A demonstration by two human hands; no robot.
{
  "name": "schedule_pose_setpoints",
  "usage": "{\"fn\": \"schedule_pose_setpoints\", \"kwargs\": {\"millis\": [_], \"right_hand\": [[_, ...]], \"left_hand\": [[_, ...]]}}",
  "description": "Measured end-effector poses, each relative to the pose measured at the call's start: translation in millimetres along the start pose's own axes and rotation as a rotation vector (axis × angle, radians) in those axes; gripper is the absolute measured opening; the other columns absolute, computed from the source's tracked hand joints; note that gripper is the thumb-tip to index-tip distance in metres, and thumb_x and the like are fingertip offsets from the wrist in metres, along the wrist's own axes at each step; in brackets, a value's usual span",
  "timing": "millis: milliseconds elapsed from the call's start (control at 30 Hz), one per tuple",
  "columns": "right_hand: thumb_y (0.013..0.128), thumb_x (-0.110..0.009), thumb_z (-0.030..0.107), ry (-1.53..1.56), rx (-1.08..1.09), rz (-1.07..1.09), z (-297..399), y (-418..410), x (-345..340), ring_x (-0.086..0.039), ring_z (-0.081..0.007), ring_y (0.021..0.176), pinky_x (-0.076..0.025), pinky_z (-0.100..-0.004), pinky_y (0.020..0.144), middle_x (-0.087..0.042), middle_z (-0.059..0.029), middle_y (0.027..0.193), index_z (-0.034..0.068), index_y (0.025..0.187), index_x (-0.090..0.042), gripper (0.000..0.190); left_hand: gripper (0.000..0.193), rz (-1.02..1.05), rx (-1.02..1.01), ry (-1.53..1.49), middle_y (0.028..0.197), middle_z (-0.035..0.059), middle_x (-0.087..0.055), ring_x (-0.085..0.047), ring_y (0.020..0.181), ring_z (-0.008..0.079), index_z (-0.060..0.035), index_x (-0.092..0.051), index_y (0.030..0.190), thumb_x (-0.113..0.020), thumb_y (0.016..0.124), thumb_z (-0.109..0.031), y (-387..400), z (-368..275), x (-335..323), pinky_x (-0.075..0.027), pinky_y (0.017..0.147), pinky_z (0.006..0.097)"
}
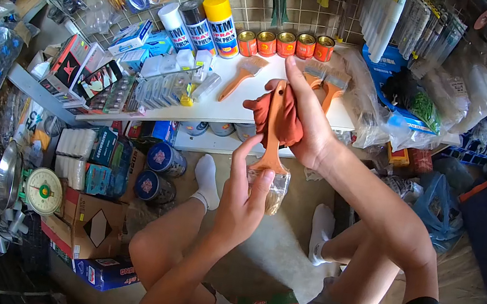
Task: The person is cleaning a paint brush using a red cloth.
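Observation:
A flat paintbrush (274, 142) with an orange wooden handle is held up before me, bristles towards my body. My left hand (246, 195) grips it by the metal ferrule, which looks wrapped in clear plastic. A bunched reddish-brown cloth (291, 128) lies in my right hand (312, 124), pressed around the handle near its hanging hole. Beyond my hands, another paintbrush (242, 78) rests on the white shelf (211, 111). Two more brushes, one of them a flat paintbrush (334, 87), lie to the right, partly behind my right hand.
Spray cans (220, 26) and several small red tins (286, 44) line the back of the shelf. A clear plastic organizer (165, 89) and boxes crowd its left end. Bagged goods (443, 97) fill the right. Below stand a dial scale (44, 191), cardboard boxes (98, 224) and blue cans (166, 159).

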State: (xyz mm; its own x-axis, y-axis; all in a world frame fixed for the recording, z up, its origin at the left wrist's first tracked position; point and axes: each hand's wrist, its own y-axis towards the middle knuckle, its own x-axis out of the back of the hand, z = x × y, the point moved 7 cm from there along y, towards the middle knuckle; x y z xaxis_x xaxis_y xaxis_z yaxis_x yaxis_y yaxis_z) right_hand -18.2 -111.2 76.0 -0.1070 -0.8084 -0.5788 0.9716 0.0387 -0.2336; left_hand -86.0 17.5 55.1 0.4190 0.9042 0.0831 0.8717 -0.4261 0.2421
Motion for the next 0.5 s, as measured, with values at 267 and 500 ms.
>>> {"fn": "schedule_pose_setpoints", "kwargs": {"millis": [267, 500], "right_hand": [[0.096, -0.067, 0.032, -0.448, 0.022, 0.247, -19.1, -11.4, -17.9, -0.058, -0.0117, 0.107, -0.045, -0.0274, 0.093, -0.062, -0.0028, 0.114, 0.011, 0.119, -0.060, 0.032], [0.103, -0.052, 0.027, -0.463, -0.009, 0.164, -27.8, -8.3, -19.4, -0.061, -0.0131, 0.109, -0.047, -0.0298, 0.098, -0.064, -0.0060, 0.116, 0.005, 0.137, -0.053, 0.040]], "left_hand": [[0.043, -0.229, 0.071, 0.096, 0.126, 0.0187, -0.055, -0.058, 0.106, 0.0194, -0.0012, -0.035, 0.144, -0.050, 0.107, -0.017, 9.1, 6.6, 28.7, -0.047, 0.094, 0.0340], [0.036, -0.285, -0.103, 0.316, 0.122, 0.0188, -0.056, -0.058, 0.107, 0.0210, -0.0028, -0.038, 0.138, -0.050, 0.107, -0.017, 4.6, -7.0, 27.4, -0.048, 0.092, 0.0338]]}}
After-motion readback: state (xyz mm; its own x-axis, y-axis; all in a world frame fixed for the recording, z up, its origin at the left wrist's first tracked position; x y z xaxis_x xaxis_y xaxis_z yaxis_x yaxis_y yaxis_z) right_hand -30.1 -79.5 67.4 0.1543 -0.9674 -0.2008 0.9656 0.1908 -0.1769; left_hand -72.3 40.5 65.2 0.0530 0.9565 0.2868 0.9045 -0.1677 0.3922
